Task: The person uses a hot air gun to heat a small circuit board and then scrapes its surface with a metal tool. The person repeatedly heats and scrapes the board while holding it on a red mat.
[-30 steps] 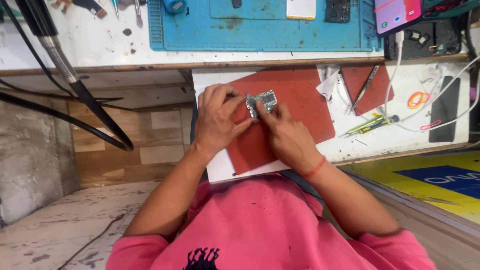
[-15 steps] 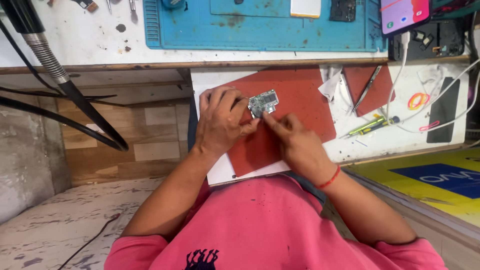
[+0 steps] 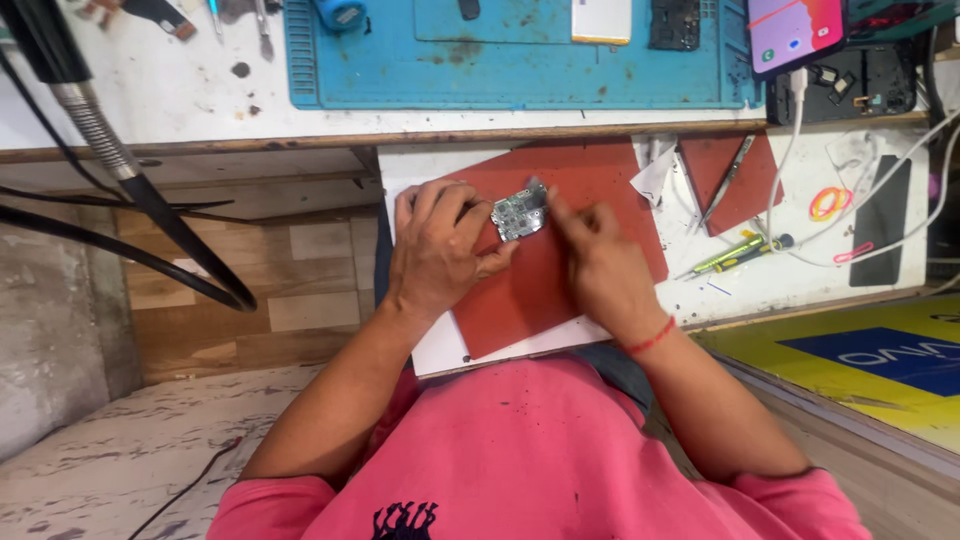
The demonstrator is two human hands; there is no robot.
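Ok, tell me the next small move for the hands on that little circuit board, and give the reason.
Probably keep the left hand pinching the small circuit board steady on the red mat and let the right hand work its upper right edge. The left fingers grip the board's left side, while the right fingertips touch only its top corner, so the board looks braced from one side alone.
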